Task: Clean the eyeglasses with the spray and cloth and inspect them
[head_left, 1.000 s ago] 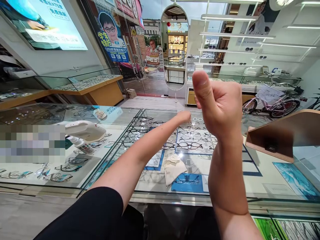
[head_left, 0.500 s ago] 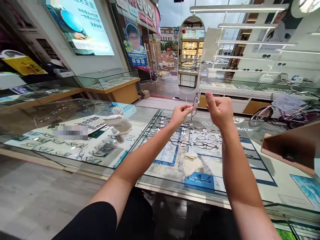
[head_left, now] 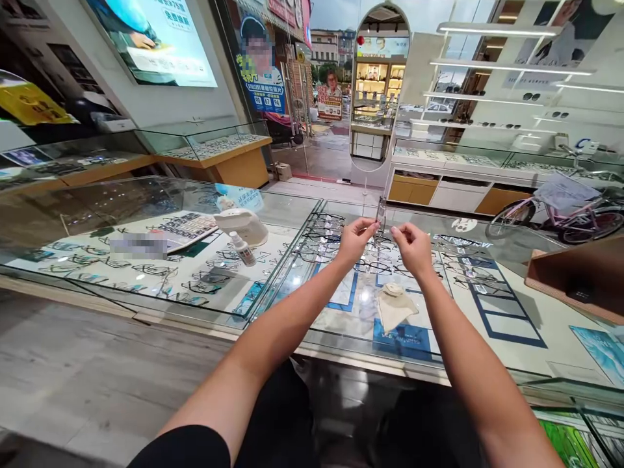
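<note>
A pair of eyeglasses [head_left: 381, 209] is held up above the glass counter, seen nearly edge-on. My left hand [head_left: 355, 242] pinches it between thumb and fingertips. Just right of it, my right hand [head_left: 413, 248] is closed with the thumb against the curled fingers; whatever it may hold is too small to make out. Beneath my hands, several spectacle frames [head_left: 375, 266] lie in rows inside the display case. A cream cleaning cloth [head_left: 397, 309] rests crumpled on the glass, nearer to me than my hands.
On the counter [head_left: 273, 338] to the left stand a white spray bottle [head_left: 242, 250], a pale rounded device [head_left: 242, 225] and a keyboard-like item [head_left: 188, 229]. A brown wooden box [head_left: 575, 286] sits at the right. Beyond are a tall mirror [head_left: 377, 84] and a pink bicycle [head_left: 560, 218].
My right hand has come down and leftward, close to the eyeglasses. My left hand still holds them, slightly lower. The camera view has tilted down a little.
</note>
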`<state>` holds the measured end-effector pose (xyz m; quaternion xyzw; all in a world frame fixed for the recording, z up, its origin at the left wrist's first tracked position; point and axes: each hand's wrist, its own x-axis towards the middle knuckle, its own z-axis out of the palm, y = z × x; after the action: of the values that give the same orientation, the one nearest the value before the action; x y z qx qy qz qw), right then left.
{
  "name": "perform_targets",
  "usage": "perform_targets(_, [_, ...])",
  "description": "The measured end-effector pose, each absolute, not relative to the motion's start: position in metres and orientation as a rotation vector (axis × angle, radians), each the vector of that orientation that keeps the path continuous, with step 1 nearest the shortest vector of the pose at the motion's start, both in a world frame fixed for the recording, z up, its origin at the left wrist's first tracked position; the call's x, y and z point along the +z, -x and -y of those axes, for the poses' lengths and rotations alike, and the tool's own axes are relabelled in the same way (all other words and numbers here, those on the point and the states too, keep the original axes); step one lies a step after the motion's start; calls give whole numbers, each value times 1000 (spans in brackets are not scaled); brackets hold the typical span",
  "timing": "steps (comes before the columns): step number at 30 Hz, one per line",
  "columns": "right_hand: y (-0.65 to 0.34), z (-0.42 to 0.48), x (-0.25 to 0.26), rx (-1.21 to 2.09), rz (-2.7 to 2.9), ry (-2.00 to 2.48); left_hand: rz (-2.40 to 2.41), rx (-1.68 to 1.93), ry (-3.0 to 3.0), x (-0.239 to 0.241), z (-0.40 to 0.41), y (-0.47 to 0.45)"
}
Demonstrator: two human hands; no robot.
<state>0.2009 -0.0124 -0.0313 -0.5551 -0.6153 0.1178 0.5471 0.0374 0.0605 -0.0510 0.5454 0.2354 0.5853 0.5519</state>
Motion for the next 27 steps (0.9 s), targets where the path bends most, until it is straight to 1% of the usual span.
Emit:
perform_targets(3, [-198, 11, -32, 328, 1457, 1269, -546, 1370, -1336, -50, -58, -37])
perform_targets(10, [-201, 2, -28, 854, 1199, 984, -556, 1362, -1341, -43, -56, -34])
perform_targets(14, [-203, 2, -25, 1034, 1104, 894, -543, 1329, -1363, -42, -53, -33])
perform_targets(20, [-207, 5, -19, 1112, 1071, 827, -549, 1289, -1405, -43, -52, -34])
perform_targets(27, [-214, 7, -16, 1097, 1084, 853, -504, 1226, -1374, -40, -53, -31])
